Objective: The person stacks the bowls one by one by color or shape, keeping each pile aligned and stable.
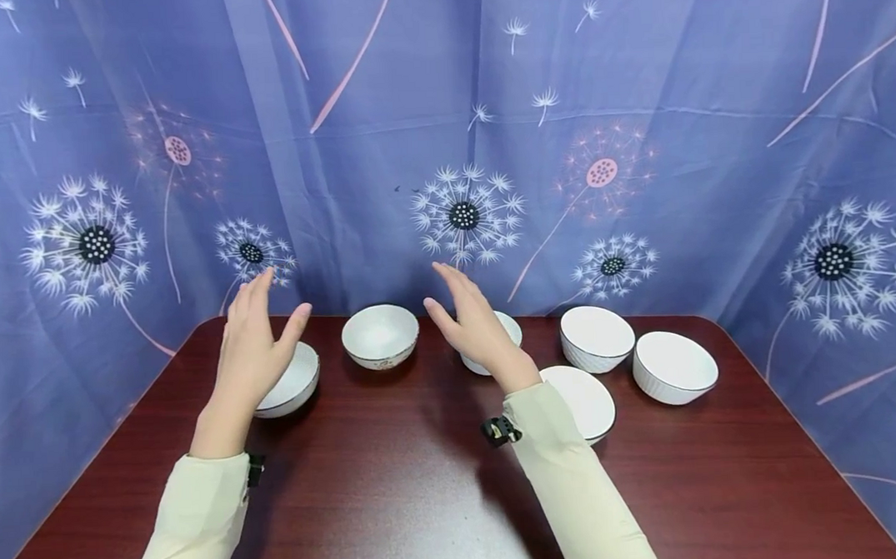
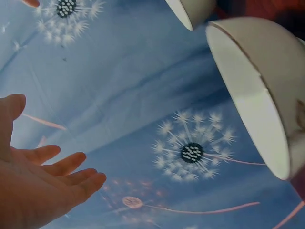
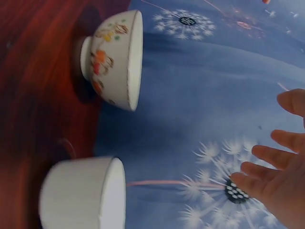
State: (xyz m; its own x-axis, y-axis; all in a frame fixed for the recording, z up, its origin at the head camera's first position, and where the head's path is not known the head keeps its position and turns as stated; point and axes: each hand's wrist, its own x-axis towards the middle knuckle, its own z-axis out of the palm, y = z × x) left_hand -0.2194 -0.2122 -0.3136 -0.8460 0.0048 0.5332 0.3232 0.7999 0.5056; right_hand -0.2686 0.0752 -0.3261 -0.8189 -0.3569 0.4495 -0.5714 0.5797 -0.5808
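– Hands, from the left: how open are they?

– Left hand [image 1: 252, 351] is raised, its fingers stretched out and the thumb spread well away. It has hold of nothing.

– And what is nearest to it?

– Left bowl [image 1: 295, 386], upright on the table [image 1: 367, 491]. The hand covers part of it in the head view, but the left wrist view shows clear space between the fingers and the bowls.

– Next along?

– Second bowl [image 1: 380, 337], upright between the hands near the back edge, with a coloured pattern on its outside.

– Then the right hand [image 1: 483, 324]?

– Raised too, fingers extended, thumb wide apart, grasp empty. Third bowl [image 1: 509, 328] is partly hidden behind it; the right wrist view shows the fingers apart from the bowls.

– Further right?

– Front bowl [image 1: 584, 403], partly covered by the right sleeve [image 1: 577, 491]. Behind it stands the fourth bowl [image 1: 596, 338], textured outside. End bowl [image 1: 675, 368], ribbed, sits just beside that one; I can't tell whether they touch. Behind everything hangs a blue dandelion curtain [image 1: 370, 216].
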